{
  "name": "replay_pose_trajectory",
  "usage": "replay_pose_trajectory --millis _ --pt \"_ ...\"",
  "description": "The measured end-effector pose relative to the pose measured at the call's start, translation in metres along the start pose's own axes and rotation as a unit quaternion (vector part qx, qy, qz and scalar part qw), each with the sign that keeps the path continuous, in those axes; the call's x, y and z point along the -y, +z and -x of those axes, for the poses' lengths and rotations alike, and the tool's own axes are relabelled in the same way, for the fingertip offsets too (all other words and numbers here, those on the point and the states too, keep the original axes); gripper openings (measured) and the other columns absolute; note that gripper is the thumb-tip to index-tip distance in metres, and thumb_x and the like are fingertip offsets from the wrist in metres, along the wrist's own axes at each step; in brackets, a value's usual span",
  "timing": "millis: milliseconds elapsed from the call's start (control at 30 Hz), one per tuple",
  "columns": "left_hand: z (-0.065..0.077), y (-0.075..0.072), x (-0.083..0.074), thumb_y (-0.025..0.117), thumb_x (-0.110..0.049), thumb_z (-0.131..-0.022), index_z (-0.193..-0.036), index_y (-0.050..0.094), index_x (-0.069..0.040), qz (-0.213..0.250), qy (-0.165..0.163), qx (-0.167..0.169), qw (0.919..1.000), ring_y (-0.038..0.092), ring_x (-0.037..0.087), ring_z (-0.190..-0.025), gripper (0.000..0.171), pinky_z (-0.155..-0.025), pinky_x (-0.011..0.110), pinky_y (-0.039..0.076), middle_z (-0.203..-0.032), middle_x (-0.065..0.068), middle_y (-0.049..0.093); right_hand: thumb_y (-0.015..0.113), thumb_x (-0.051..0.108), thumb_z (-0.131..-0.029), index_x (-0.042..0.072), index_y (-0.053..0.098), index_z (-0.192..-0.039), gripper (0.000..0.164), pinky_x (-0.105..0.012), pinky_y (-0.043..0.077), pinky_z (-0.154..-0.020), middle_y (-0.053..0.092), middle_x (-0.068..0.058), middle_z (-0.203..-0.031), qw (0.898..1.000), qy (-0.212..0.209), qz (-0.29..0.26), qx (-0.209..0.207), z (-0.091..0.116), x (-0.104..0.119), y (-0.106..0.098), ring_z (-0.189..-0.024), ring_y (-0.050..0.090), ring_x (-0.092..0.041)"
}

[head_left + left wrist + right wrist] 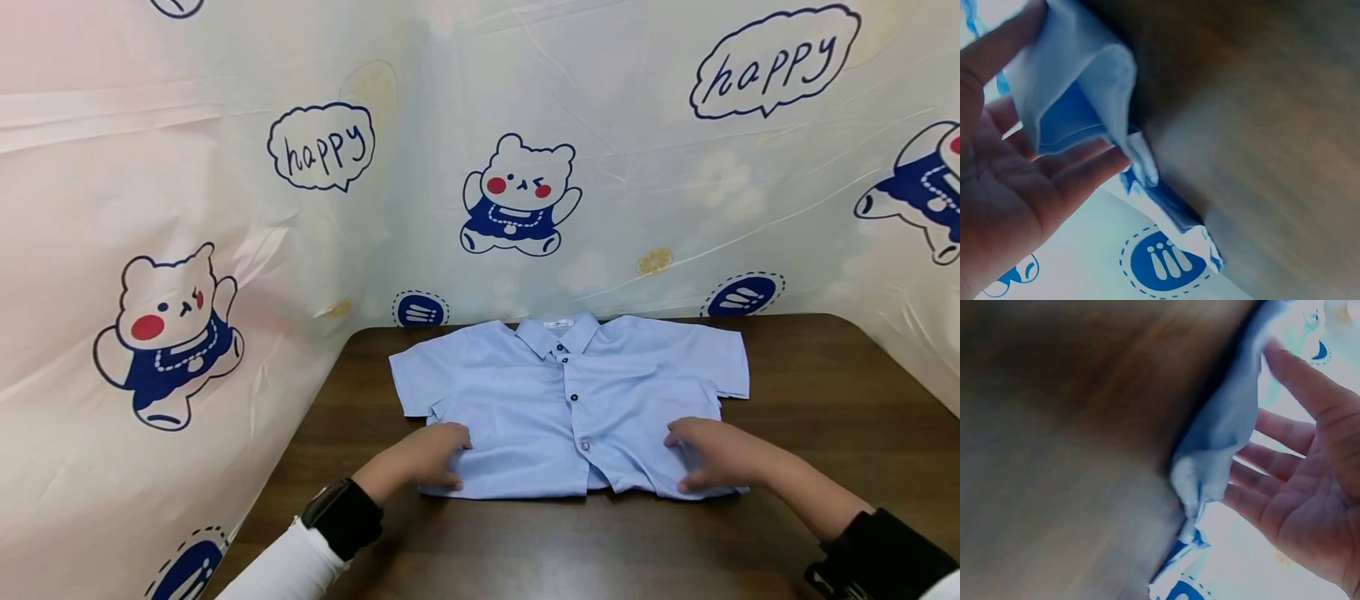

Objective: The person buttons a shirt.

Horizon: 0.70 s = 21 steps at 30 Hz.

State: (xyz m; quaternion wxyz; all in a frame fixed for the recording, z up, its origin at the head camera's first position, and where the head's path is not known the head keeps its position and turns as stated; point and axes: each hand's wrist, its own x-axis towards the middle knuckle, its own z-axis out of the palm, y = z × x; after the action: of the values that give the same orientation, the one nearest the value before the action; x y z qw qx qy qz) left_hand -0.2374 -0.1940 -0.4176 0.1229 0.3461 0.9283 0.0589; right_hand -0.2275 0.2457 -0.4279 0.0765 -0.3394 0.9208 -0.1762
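A light blue short-sleeved button-up shirt [517, 417] lies front up across the table, collar at the far side and sleeves spread out. Its near edge appears as a fold, and the placket parts a little there. On the shirt's lower left corner rests my left hand [427, 457], thumb and fingers apart. In the left wrist view, the folded cloth [1079, 81] stands open like a loop between thumb and fingers. My right hand [716, 454] touches the lower right corner, its fingers spread. The right wrist view has the thumb and fingertips along the shirt's side [1229, 419].
The brown wooden table [555, 550] has rounded far corners. Behind it and along the sides hangs a pale curtain [637, 183] printed with bears and the word "happy". Black bands [345, 517] circle both wrists, with white sleeves behind them.
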Motion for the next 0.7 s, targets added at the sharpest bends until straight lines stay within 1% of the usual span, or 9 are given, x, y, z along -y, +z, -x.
replay_pose_trajectory --millis 67,167,233,300,400,500,567,633,700 --pt "0.001 0.003 0.001 0.085 -0.017 -0.076 -0.086 0.066 -0.007 -0.016 0.022 -0.029 0.9992 0.058 0.014 -0.083 0.023 -0.079 0.031 0.049 -0.088 -0.001 0.061 0.087 0.023 -0.071 0.008 0.065 -0.096 0.036 -0.054 0.047 -0.087 0.063 -0.017 -0.111 0.999 -0.037 0.022 -0.020 0.004 -0.003 0.003 -0.103 0.059 -0.037" --pt "0.002 0.006 0.000 0.083 -0.010 -0.075 -0.070 0.060 -0.012 -0.027 0.043 -0.061 0.9968 0.050 0.008 -0.068 0.024 -0.066 0.026 0.046 -0.073 -0.007 0.052 0.084 0.009 -0.072 0.015 0.062 -0.084 0.026 -0.044 0.051 -0.077 0.061 -0.004 -0.099 0.993 -0.086 0.058 -0.064 0.005 -0.007 0.010 -0.089 0.058 -0.024" --pt "0.004 0.006 -0.002 0.083 -0.010 -0.075 -0.072 0.060 -0.012 -0.028 0.047 -0.082 0.9951 0.050 0.009 -0.069 0.023 -0.065 0.026 0.046 -0.074 -0.006 0.053 0.081 0.001 -0.072 0.016 0.059 -0.081 0.028 -0.037 0.049 -0.071 0.057 0.003 -0.091 0.989 -0.099 0.065 -0.085 0.005 -0.008 0.012 -0.081 0.053 -0.015" --pt "0.008 0.006 -0.006 0.084 -0.016 -0.074 -0.080 0.062 -0.010 -0.029 0.046 -0.095 0.9940 0.053 0.011 -0.073 0.024 -0.067 0.028 0.047 -0.080 -0.004 0.057 0.080 0.001 -0.073 0.014 0.058 -0.084 0.028 -0.034 0.047 -0.067 0.053 0.007 -0.087 0.988 -0.107 0.060 -0.096 0.007 -0.010 0.013 -0.078 0.048 -0.009" --pt "0.013 0.006 -0.010 0.087 -0.024 -0.071 -0.092 0.065 -0.008 -0.043 0.050 -0.101 0.9927 0.058 0.015 -0.083 0.035 -0.074 0.031 0.049 -0.089 0.000 0.062 0.085 0.011 -0.070 0.012 0.059 -0.090 0.033 -0.035 0.047 -0.068 0.054 0.007 -0.089 0.987 -0.112 0.056 -0.103 0.011 -0.010 0.014 -0.080 0.049 -0.009" --pt "0.014 0.009 -0.010 0.087 -0.021 -0.071 -0.088 0.067 -0.008 -0.063 0.059 -0.102 0.9910 0.059 0.015 -0.084 0.029 -0.075 0.030 0.050 -0.088 0.000 0.063 0.088 0.018 -0.067 0.014 0.060 -0.090 0.036 -0.041 0.050 -0.076 0.060 0.000 -0.098 0.987 -0.107 0.066 -0.100 0.015 -0.008 0.015 -0.088 0.055 -0.017" --pt "0.014 0.011 -0.010 0.084 -0.012 -0.071 -0.079 0.066 -0.011 -0.076 0.061 -0.108 0.9893 0.057 0.014 -0.079 0.020 -0.071 0.028 0.049 -0.082 -0.002 0.061 0.086 0.015 -0.070 0.017 0.061 -0.086 0.030 -0.045 0.051 -0.079 0.062 -0.005 -0.102 0.988 -0.099 0.075 -0.094 0.015 -0.006 0.017 -0.092 0.058 -0.023" --pt "0.013 0.012 -0.009 0.080 -0.005 -0.071 -0.072 0.062 -0.013 -0.081 0.060 -0.114 0.9884 0.055 0.012 -0.073 0.020 -0.066 0.026 0.048 -0.077 -0.005 0.058 0.082 0.009 -0.073 0.017 0.062 -0.082 0.024 -0.047 0.052 -0.079 0.063 -0.008 -0.103 0.988 -0.094 0.082 -0.090 0.014 -0.004 0.018 -0.092 0.059 -0.026" --pt "0.013 0.011 -0.009 0.076 -0.002 -0.070 -0.069 0.056 -0.015 -0.077 0.054 -0.113 0.9891 0.048 0.009 -0.066 0.024 -0.059 0.024 0.043 -0.070 -0.008 0.051 0.077 0.003 -0.077 0.017 0.061 -0.082 0.021 -0.042 0.053 -0.074 0.062 -0.003 -0.096 0.989 -0.088 0.081 -0.088 0.013 -0.002 0.018 -0.086 0.058 -0.020"
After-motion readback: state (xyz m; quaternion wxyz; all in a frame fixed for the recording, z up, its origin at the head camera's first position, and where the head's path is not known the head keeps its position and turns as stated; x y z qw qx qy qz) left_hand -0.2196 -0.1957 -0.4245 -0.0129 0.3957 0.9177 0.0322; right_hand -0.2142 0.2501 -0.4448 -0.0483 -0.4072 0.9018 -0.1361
